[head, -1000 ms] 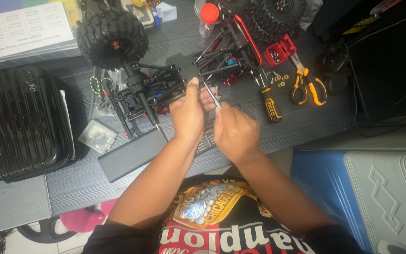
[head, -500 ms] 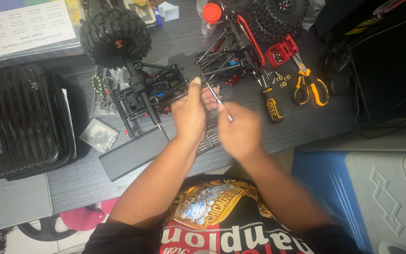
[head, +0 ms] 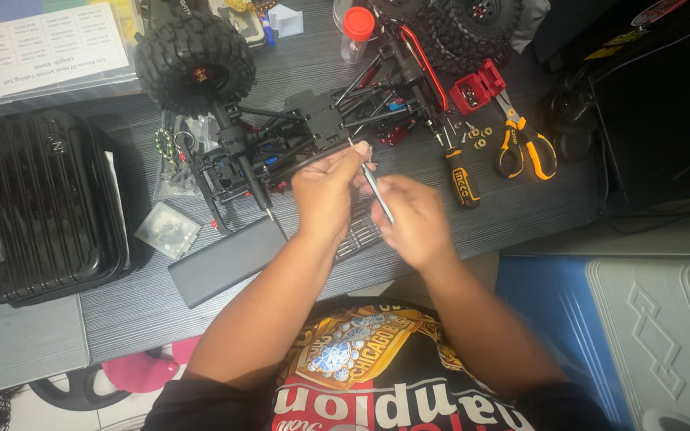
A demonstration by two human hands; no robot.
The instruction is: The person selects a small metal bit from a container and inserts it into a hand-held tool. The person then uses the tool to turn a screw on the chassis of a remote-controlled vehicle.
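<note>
I note a black ribbed case at nine o'clock on the desk, orange-handled pliers at two o'clock.

Left hand pinched the black chassis edge; right hand held a thin metal driver against it, above the grey tabletop.

Single head view, looking steeply down, close over desk

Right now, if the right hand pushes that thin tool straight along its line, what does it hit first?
The right hand holds a thin driver angled up and left. Its tip sits at the left hand's fingertips, so those come first. Just beyond lies the black chassis. Depth is unclear from overhead.
</note>
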